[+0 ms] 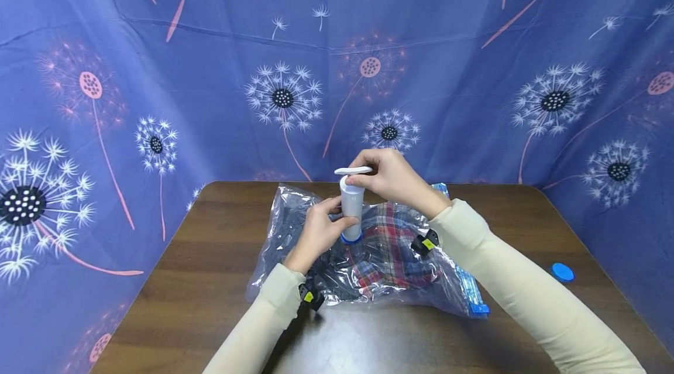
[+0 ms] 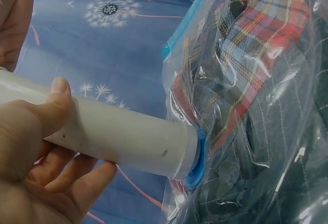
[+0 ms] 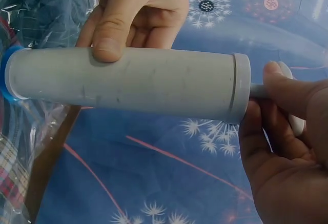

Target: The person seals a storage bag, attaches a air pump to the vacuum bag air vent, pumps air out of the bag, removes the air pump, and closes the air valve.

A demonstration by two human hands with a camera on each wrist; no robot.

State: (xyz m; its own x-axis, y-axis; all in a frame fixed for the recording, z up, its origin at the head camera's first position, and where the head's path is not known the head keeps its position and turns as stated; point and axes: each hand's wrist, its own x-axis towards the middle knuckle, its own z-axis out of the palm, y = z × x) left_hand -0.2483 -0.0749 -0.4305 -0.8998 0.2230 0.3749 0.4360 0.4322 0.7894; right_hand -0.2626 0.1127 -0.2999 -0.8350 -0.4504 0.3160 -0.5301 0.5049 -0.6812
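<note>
Hands around pump barrel and handle

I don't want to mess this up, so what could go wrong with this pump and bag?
The pump could tilt off the blue valve if your left hand loosens, since the bag under it looks soft and wrinkled. The blue cap lies loose near your right sleeve and might get knocked away.

Slvs are cream, wrist cams blk w/ yel. stickers.
</note>
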